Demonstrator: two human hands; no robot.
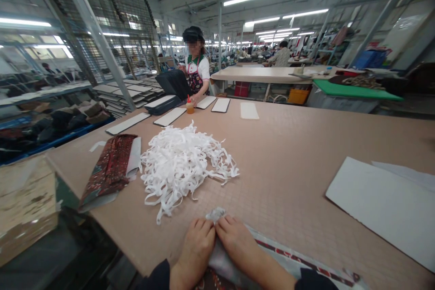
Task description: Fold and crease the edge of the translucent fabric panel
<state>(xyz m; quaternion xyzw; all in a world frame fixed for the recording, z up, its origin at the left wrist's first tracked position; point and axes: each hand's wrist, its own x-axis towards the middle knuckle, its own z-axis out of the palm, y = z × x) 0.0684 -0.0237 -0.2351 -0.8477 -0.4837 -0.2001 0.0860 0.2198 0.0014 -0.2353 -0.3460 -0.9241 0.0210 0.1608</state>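
My left hand point(195, 249) and my right hand point(236, 241) lie side by side at the near table edge, pressing and pinching a folded piece of pale grey lined fabric point(220, 258). A crumpled tip of it point(215, 214) pokes up between my fingertips. A red-patterned border point(306, 260) runs from it toward the lower right. Above my hands lies a loose heap of white fabric strips point(183, 167). To its left is a dark red patterned fabric piece point(108, 167) with a pale backing.
The wide tan gridded cutting table point(288, 154) holds a large white sheet point(384, 204) on the right and several pale panels at the far side. There also stands an orange-capped glue bottle point(190, 105). A co-worker point(196, 65) stands beyond it. A cardboard box point(25, 195) sits at the left edge.
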